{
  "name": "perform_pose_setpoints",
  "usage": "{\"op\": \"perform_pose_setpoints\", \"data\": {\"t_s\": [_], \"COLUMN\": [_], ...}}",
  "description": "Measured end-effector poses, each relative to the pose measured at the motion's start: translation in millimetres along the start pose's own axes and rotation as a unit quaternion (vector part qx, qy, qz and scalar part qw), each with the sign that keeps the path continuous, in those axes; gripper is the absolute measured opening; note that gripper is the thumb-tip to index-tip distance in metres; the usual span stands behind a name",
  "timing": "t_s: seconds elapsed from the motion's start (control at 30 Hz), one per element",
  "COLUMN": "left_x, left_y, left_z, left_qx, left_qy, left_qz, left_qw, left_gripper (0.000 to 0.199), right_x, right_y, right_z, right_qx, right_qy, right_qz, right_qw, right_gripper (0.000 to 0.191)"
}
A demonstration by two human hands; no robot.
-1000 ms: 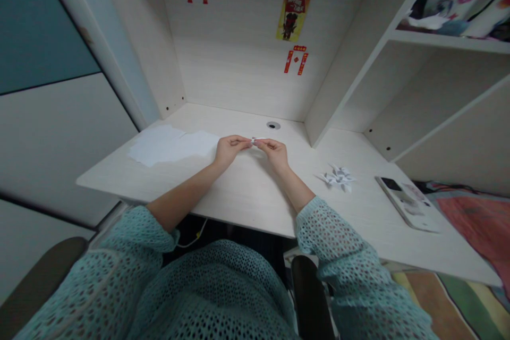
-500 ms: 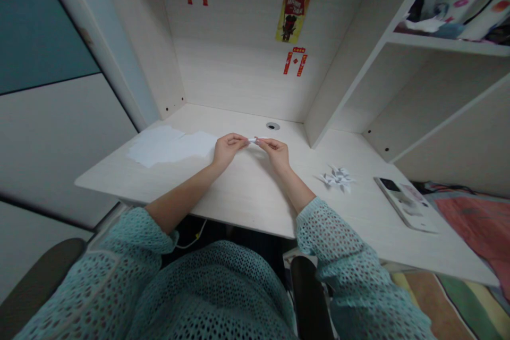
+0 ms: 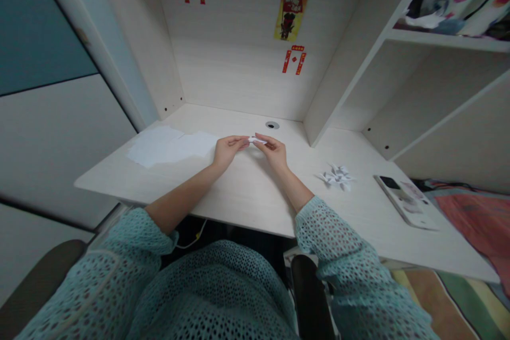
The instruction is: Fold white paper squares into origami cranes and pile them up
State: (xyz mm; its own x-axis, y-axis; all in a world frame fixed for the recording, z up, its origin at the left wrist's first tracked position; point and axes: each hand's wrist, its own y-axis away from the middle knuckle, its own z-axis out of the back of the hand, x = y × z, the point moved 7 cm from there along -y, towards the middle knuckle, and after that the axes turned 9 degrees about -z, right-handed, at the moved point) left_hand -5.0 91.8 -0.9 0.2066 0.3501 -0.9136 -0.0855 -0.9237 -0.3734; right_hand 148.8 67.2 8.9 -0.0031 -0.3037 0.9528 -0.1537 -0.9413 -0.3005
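Between my two hands, above the back middle of the desk, is a small folded piece of white paper (image 3: pixel 257 140). My left hand (image 3: pixel 229 150) pinches its left end with thumb and fingers. My right hand (image 3: pixel 274 151) grips the right end, thumb below and forefinger above. Fingers cover much of the paper, so its exact folded shape cannot be made out. To the right of my right forearm lies a cluster of folded white paper cranes (image 3: pixel 337 177). White paper sheets (image 3: pixel 167 144) are spread on the desk left of my left hand.
The pale desk (image 3: pixel 247 202) has a round cable hole (image 3: pixel 272 125) near the back panel. A white phone (image 3: pixel 406 202) lies at the right, near a red cloth (image 3: pixel 474 223). An upright divider (image 3: pixel 342 79) rises behind the cranes. A chair armrest (image 3: pixel 311 297) is below the front edge.
My right fingers have opened a little and shifted on the paper, so more of its right end shows. My left hand keeps its pinch. The view has tilted slightly.
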Motion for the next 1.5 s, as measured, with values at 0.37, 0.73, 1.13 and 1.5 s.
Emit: {"op": "perform_pose_setpoints", "data": {"t_s": [0.37,0.73,1.13,1.5], "left_x": [-3,6,3,9], "left_y": [2,0,2,5], "left_z": [-0.7,-0.1,-3.3,-5.8], "left_qx": [0.000,-0.002,0.005,0.016], "left_qy": [-0.008,0.024,0.047,0.072], "left_qz": [0.001,0.023,0.054,0.077], "left_qw": [1.000,0.999,0.997,0.994], "left_gripper": [0.035,0.035,0.034,0.032], "right_x": [-2,1,4,8], "right_y": [3,4,3,5], "right_z": [-3,-2,0,2], "right_qx": [0.007,0.011,0.015,-0.010], "right_qy": [0.008,0.020,0.043,0.083], "right_qz": [-0.013,0.015,0.021,0.029], "right_qw": [1.000,1.000,0.999,0.996], "right_gripper": [0.027,0.025,0.023,0.024]}}
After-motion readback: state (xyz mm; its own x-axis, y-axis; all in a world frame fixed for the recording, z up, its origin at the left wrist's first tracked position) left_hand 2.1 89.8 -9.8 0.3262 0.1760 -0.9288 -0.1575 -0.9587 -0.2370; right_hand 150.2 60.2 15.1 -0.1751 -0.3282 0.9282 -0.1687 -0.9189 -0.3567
